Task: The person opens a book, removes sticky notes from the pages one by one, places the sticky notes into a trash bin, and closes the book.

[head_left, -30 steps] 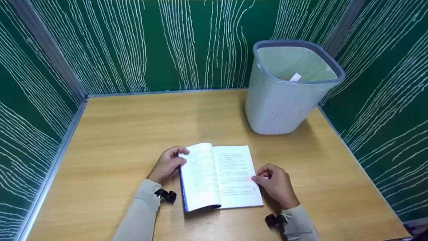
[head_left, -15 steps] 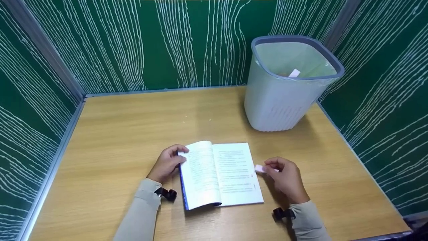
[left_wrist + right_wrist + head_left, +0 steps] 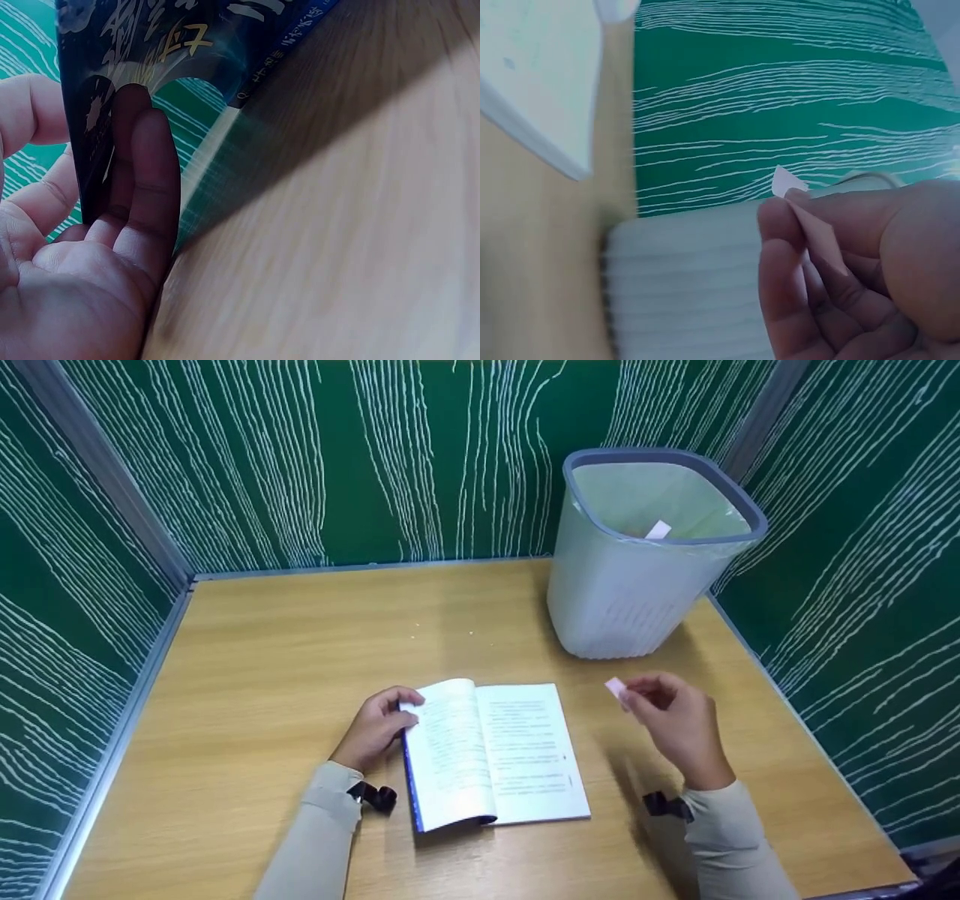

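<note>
An open book (image 3: 525,750) lies on the wooden table, its left pages raised and curving. My left hand (image 3: 377,727) grips the left edge, thumb on the page and fingers behind the cover. In the left wrist view the dark blue cover (image 3: 187,45) shows large characters, with fingers (image 3: 154,180) against it. Off to the right of the book, my right hand (image 3: 679,724) is raised and pinches a small pale pink paper strip (image 3: 616,688) between thumb and forefinger. The right wrist view shows the strip (image 3: 821,236) sticking out on both sides of the pinch.
A pale waste bin (image 3: 622,600) with a grey-blue rim and a thin liner stands at the back right, a white paper piece (image 3: 658,530) inside. Tiny white specks lie mid-table. Green panels (image 3: 375,457) with white lines enclose the back and sides.
My right hand has pulled the pink strip away from the book's right page and carried it up and right, towards the bin. My left hand keeps its grip on the book.
</note>
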Demonstrator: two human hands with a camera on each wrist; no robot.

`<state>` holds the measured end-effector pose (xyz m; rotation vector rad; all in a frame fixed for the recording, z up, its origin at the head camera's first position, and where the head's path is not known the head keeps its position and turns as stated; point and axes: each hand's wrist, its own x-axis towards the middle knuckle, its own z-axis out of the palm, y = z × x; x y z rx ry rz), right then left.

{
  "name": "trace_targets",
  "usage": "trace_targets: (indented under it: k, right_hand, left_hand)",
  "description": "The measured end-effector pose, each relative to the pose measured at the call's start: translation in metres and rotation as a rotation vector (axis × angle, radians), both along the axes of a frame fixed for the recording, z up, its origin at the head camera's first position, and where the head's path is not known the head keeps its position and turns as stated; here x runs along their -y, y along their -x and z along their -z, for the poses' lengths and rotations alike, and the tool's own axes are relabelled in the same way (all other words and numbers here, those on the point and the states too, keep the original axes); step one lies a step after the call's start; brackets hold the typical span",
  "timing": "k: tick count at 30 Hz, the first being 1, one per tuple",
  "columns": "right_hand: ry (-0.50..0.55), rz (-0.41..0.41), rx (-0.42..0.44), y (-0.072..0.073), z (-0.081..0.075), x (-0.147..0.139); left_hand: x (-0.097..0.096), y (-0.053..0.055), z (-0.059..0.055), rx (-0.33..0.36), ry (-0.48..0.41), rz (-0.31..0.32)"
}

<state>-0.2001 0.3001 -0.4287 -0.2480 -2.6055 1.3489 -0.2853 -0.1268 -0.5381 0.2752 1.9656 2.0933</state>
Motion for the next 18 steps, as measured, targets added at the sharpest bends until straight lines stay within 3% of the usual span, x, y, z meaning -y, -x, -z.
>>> trace_targets:
  k: [5,12,18]
  right_hand:
    - [-0.057,-0.03,-0.188,0.008,-0.02,0.0]
    - [-0.091,-0.011,-0.274,0.019,-0.057,0.001]
    - [-0.115,-0.017,-0.426,0.028,-0.077,0.006]
  left_hand:
    - [0.0,0.0,0.0,-0.007,-0.012,0.004]
    - [0.001,0.0,0.0,-0.001,-0.02,0.002]
    - [0.001,0.001,0.001,-0.004,0.008,0.001]
